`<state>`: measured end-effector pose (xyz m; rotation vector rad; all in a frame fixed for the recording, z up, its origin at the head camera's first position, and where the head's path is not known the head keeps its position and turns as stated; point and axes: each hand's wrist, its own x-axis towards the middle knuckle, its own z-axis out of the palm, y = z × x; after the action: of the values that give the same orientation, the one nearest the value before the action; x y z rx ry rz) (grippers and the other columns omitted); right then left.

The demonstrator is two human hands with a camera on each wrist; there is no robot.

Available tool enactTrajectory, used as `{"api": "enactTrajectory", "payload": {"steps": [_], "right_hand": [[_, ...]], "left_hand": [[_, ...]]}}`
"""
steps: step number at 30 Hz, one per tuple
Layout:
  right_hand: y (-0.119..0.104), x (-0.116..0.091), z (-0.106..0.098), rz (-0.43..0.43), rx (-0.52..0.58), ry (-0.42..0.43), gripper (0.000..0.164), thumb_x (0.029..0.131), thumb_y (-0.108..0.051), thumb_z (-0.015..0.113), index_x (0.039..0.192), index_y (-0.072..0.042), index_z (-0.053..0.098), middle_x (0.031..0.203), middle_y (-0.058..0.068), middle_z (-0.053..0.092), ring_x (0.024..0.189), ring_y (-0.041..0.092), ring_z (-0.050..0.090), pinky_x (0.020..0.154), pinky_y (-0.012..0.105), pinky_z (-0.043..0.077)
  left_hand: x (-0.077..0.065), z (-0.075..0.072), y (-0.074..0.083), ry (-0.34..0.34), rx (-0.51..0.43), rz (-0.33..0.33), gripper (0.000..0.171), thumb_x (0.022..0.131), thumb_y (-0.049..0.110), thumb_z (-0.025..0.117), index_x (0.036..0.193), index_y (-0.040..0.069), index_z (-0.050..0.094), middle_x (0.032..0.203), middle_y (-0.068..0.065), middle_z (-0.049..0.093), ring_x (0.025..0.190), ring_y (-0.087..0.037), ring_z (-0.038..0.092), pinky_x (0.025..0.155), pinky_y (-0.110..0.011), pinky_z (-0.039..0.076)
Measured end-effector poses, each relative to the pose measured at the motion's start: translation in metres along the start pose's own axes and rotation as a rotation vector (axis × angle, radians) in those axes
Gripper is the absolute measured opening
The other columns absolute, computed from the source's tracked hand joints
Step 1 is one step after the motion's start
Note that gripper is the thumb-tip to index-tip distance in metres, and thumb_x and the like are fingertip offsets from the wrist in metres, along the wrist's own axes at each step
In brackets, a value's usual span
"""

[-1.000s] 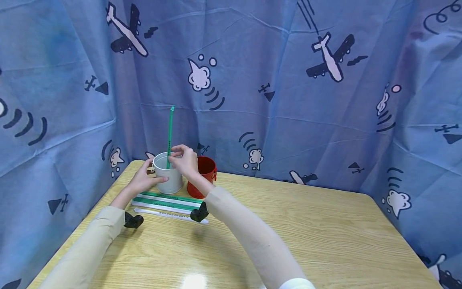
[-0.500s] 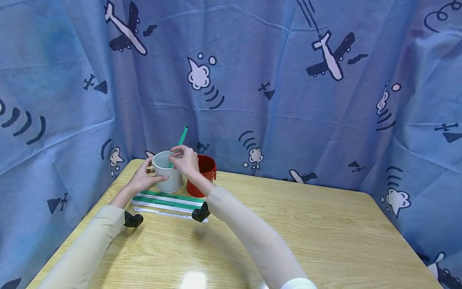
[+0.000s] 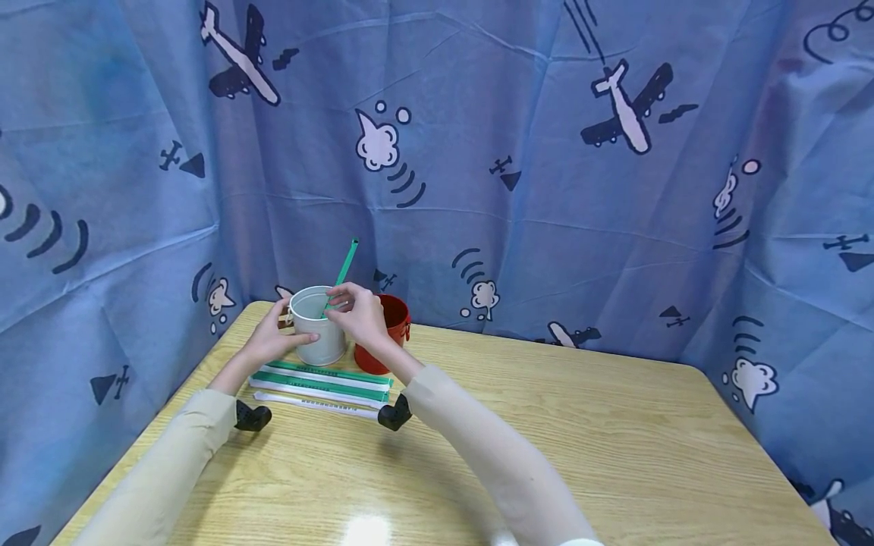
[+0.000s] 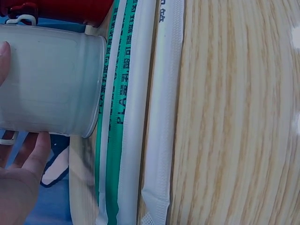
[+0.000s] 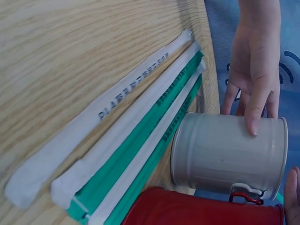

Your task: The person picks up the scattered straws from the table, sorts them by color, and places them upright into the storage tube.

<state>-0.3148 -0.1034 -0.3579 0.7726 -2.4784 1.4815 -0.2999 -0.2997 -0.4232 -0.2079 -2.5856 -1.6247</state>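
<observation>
My left hand [image 3: 268,339] holds the white metal bucket [image 3: 319,345], its thumb on the near side and fingers round the left side. A straw in a green wrapper [image 3: 348,259] stands inside the bucket, leaning right against the rim. Beside that straw, at the bucket's right rim, is my right hand [image 3: 363,315], its fingers loosely bent and seemingly not pinching it. The straw's lower end is hidden in the bucket. In the right wrist view only a bit of the right fingers [image 5: 293,194] shows at the edge.
A red bucket [image 3: 371,359] stands right beside the white one. Several wrapped straws, green [image 4: 125,70] and white [image 4: 161,117], lie side by side on the wooden table [image 3: 580,425] in front of the buckets. A blue patterned curtain [image 3: 437,152] hangs behind.
The green-wrapped straw went from upright to leaning right and lower in the white bucket. My right hand then shifted slightly right while the straw stayed in place. The left hand has kept still.
</observation>
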Motion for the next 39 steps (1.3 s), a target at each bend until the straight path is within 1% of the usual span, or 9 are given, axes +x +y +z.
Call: {"api": "enactTrajectory", "payload": {"steps": [7, 13, 16, 22, 24, 27, 29, 35, 39], "right_hand": [[0.005, -0.011, -0.005, -0.04, -0.009, -0.049, 0.026, 0.086, -0.007, 0.07, 0.112, -0.004, 0.066, 0.101, 0.011, 0.071, 0.083, 0.019, 0.07, 0.07, 0.017, 0.056], [0.006, -0.021, -0.008, -0.102, -0.027, -0.084, 0.028, 0.085, -0.006, 0.072, 0.112, -0.005, 0.066, 0.101, 0.011, 0.071, 0.084, 0.019, 0.07, 0.07, 0.016, 0.055], [0.008, -0.026, -0.008, -0.114, -0.02, -0.114, 0.028, 0.083, -0.006, 0.073, 0.111, -0.006, 0.066, 0.101, 0.011, 0.071, 0.084, 0.018, 0.069, 0.072, 0.015, 0.054], [0.011, -0.035, -0.007, -0.129, -0.042, -0.183, 0.029, 0.082, -0.007, 0.075, 0.11, -0.005, 0.066, 0.1, 0.011, 0.071, 0.083, 0.018, 0.069, 0.071, 0.013, 0.053], [0.012, -0.038, -0.006, -0.13, -0.047, -0.196, 0.029, 0.082, -0.007, 0.075, 0.109, -0.004, 0.066, 0.1, 0.012, 0.071, 0.082, 0.019, 0.069, 0.07, 0.014, 0.054], [0.015, -0.041, -0.006, -0.124, -0.042, -0.22, 0.029, 0.081, -0.005, 0.075, 0.109, -0.003, 0.066, 0.1, 0.013, 0.072, 0.082, 0.02, 0.069, 0.074, 0.02, 0.057], [0.017, -0.044, -0.005, -0.119, -0.039, -0.241, 0.03, 0.08, -0.005, 0.076, 0.109, -0.003, 0.066, 0.1, 0.014, 0.072, 0.082, 0.019, 0.069, 0.076, 0.021, 0.057], [0.029, -0.05, -0.004, -0.087, -0.066, -0.297, 0.031, 0.08, -0.006, 0.077, 0.109, -0.004, 0.067, 0.099, 0.013, 0.072, 0.077, 0.015, 0.069, 0.072, 0.013, 0.053], [0.037, -0.052, -0.003, -0.06, -0.093, -0.341, 0.032, 0.078, -0.008, 0.078, 0.108, -0.005, 0.067, 0.097, 0.011, 0.072, 0.074, 0.011, 0.069, 0.071, 0.012, 0.053]], "left_hand": [[0.0, 0.0, 0.0, -0.002, -0.014, -0.004, 0.091, 0.086, 0.023, 0.072, 0.152, 0.003, 0.012, 0.148, -0.027, 0.026, 0.133, -0.051, 0.032, 0.101, -0.061, 0.041], [-0.002, -0.001, 0.002, 0.004, -0.007, -0.006, 0.092, 0.086, 0.022, 0.072, 0.152, 0.003, 0.012, 0.148, -0.027, 0.026, 0.133, -0.051, 0.033, 0.1, -0.06, 0.043], [-0.003, -0.001, 0.002, 0.004, -0.003, 0.003, 0.091, 0.086, 0.022, 0.072, 0.152, 0.002, 0.012, 0.147, -0.028, 0.026, 0.132, -0.052, 0.034, 0.1, -0.06, 0.043], [-0.003, -0.001, 0.002, 0.006, -0.01, -0.011, 0.091, 0.086, 0.022, 0.072, 0.152, 0.003, 0.013, 0.148, -0.028, 0.026, 0.133, -0.051, 0.033, 0.101, -0.06, 0.042], [-0.003, -0.001, 0.002, 0.006, -0.012, -0.009, 0.091, 0.086, 0.021, 0.072, 0.152, 0.003, 0.013, 0.148, -0.028, 0.026, 0.133, -0.051, 0.033, 0.101, -0.061, 0.042], [-0.003, -0.001, 0.001, 0.009, -0.009, -0.002, 0.09, 0.086, 0.021, 0.072, 0.151, 0.002, 0.014, 0.148, -0.028, 0.027, 0.132, -0.051, 0.033, 0.101, -0.061, 0.042], [-0.003, -0.001, 0.001, 0.011, -0.007, 0.003, 0.089, 0.086, 0.021, 0.072, 0.151, 0.001, 0.014, 0.147, -0.029, 0.027, 0.132, -0.052, 0.034, 0.101, -0.061, 0.042], [-0.001, 0.001, 0.002, 0.019, -0.005, 0.005, 0.091, 0.085, 0.019, 0.073, 0.152, 0.002, 0.014, 0.148, -0.028, 0.028, 0.131, -0.051, 0.035, 0.101, -0.06, 0.041], [0.001, 0.001, 0.0, 0.02, 0.005, -0.004, 0.091, 0.086, 0.017, 0.072, 0.152, 0.001, 0.011, 0.148, -0.029, 0.027, 0.131, -0.051, 0.035, 0.101, -0.061, 0.041]]}}
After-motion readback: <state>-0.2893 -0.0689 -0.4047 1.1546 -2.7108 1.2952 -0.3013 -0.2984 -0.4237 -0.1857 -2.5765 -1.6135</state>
